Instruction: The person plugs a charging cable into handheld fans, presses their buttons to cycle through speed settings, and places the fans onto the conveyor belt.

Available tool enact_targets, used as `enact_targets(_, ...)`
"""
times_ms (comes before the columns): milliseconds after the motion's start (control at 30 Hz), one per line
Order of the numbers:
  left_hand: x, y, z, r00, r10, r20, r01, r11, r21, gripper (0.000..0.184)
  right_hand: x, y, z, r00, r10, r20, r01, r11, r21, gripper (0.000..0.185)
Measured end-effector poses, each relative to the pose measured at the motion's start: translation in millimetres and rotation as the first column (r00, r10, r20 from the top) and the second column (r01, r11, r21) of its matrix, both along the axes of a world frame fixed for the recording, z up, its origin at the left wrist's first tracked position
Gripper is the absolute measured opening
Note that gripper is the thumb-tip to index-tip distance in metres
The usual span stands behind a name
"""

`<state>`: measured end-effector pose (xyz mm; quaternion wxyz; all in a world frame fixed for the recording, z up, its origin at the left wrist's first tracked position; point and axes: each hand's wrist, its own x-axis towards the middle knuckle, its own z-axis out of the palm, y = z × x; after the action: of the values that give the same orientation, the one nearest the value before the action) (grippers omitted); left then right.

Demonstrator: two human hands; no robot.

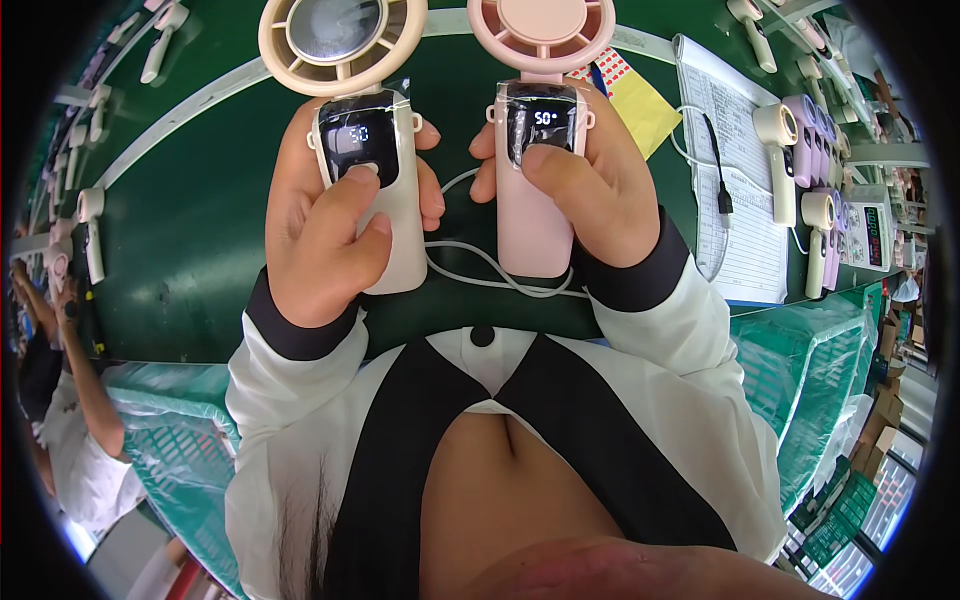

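My left hand (322,235) is wrapped round a cream handheld fan (402,235), its thumb resting at the lower edge of the dark display. That display glows with digits that look like 50. A pink handheld fan (533,235) is gripped in my right hand (608,190), whose thumb presses on the lower part of its screen, lit with "50°". Both fans stand side by side, round heads away from me, with clear film over their displays. The tops of the heads are cut off by the frame edge. Behind the handles, a white cable (480,277) loops over the green table.
Right of my hands lie a printed paper pad (745,250), a yellow sheet (645,112) and a black cable plug (724,200). Several fans (780,165) and a digital meter (868,235) stand farther right. Green plastic-lined crates (800,360) flank me. Another person (85,440) works at left.
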<state>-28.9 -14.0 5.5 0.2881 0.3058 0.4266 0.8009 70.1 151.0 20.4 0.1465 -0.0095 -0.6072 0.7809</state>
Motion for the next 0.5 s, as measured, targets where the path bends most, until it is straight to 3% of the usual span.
enact_targets(500, 3.1, 1.0, 0.0, 0.998, 0.048, -0.047, -0.046, 0.998, 0.045, 0.066, 0.7, 0.3, -1.1, 1.0, 0.011, 0.016, -0.011, 1.0, -0.007, 0.037)
